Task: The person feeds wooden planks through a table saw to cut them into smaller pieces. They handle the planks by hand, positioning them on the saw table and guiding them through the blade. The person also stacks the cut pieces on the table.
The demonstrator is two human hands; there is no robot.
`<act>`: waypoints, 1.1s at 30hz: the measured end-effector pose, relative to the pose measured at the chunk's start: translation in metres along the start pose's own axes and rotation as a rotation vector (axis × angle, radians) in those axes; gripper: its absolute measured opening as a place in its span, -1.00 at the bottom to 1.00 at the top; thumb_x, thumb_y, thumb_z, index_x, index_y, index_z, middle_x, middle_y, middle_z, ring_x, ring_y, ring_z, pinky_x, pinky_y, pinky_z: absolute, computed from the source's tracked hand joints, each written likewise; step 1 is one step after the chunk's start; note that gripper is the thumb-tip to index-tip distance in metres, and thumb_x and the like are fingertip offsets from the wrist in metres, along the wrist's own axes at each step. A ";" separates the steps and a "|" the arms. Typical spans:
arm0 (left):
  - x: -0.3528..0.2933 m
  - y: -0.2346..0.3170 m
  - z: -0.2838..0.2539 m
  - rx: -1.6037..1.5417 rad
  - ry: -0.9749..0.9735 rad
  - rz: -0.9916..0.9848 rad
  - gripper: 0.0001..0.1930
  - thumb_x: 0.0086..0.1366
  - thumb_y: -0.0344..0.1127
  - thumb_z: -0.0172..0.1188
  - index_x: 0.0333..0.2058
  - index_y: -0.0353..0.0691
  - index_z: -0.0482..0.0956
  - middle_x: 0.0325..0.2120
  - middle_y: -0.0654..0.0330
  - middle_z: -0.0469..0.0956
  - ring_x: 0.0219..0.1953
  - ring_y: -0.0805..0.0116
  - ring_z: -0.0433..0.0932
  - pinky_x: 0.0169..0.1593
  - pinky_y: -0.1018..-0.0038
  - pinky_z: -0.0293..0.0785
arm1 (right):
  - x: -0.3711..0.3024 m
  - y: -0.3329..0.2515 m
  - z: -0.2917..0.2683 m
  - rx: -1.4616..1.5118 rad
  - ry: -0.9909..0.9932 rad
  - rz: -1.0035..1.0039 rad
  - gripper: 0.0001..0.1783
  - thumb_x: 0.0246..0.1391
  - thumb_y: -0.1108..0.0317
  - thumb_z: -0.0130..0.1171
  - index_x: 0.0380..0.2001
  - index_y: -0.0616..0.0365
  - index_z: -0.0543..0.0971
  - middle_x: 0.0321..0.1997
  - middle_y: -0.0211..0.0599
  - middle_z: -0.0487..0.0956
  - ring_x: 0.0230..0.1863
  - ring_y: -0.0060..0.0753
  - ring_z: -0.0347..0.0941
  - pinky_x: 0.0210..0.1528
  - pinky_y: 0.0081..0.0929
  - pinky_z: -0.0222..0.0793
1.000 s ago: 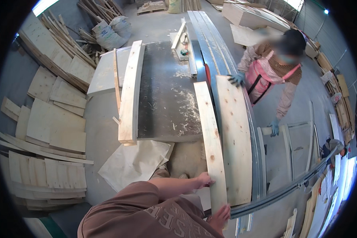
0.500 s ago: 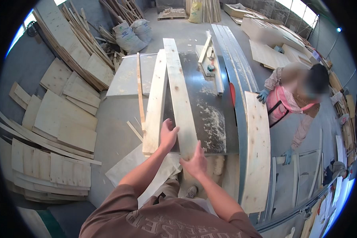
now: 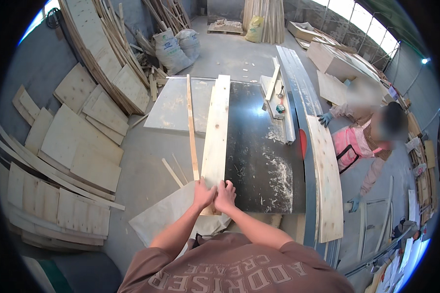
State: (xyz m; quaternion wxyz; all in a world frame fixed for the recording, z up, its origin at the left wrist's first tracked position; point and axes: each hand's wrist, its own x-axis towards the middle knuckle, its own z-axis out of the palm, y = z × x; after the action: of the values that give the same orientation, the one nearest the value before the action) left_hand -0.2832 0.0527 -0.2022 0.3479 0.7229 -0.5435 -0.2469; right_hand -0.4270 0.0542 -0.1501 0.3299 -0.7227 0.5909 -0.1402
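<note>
left hand [image 3: 204, 195] beside right hand [image 3: 225, 197] — 2 arms [image 3: 260, 224] extended

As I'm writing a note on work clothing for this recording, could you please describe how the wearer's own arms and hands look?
The left hand and right hand are both ungloved. The forearms are uncovered, with no watch visible. The brown shirt has short, loose sleeves and paler lettering on its body.

One wide fisheye view looks down and forward from the person's head, above the shirt [image 3: 244, 239] at the near edge. The left hand [image 3: 205, 194], right hand [image 3: 225, 196] and surface [image 3: 259, 171] sit close; the floor [image 3: 137, 166] stretches far; straight lines bend toward the rim.
</note>
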 end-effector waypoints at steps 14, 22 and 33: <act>-0.021 0.064 0.007 0.364 -0.013 -0.157 0.37 0.03 0.09 0.58 0.52 -0.54 -0.15 0.41 -0.31 0.24 0.38 -0.24 0.35 0.36 0.04 0.43 | 0.029 0.054 -0.014 0.346 -0.285 -0.145 -0.01 0.11 0.56 -0.06 0.62 0.29 -0.11 0.28 0.54 0.48 0.31 0.33 0.49 0.39 -0.04 0.35; -0.028 0.084 0.011 0.501 0.077 -0.164 0.30 0.03 0.04 0.52 0.51 -0.55 -0.11 0.33 -0.25 0.33 0.26 -0.18 0.43 0.27 0.09 0.51 | -0.010 0.089 -0.022 0.389 0.006 -0.215 -0.63 0.25 0.35 0.21 0.09 0.25 0.56 0.03 0.04 0.65 0.03 0.07 0.62 0.07 -0.06 0.52; -0.029 0.087 0.017 0.555 0.137 -0.137 0.27 -0.01 0.00 0.52 0.49 -0.55 -0.04 0.27 -0.26 0.38 0.25 -0.19 0.46 0.27 0.10 0.53 | -0.105 0.228 -0.031 0.305 0.272 0.013 -0.72 -0.03 0.39 0.28 -0.65 0.19 0.39 -0.60 0.03 0.48 -0.52 0.15 0.47 -0.44 0.00 0.31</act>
State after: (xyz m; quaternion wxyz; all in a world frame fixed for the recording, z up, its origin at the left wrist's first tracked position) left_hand -0.3573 0.0622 -0.1464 0.1554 0.8404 -0.5154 -0.0622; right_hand -0.6467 0.1251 -0.2541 0.3537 -0.6351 0.6064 -0.3222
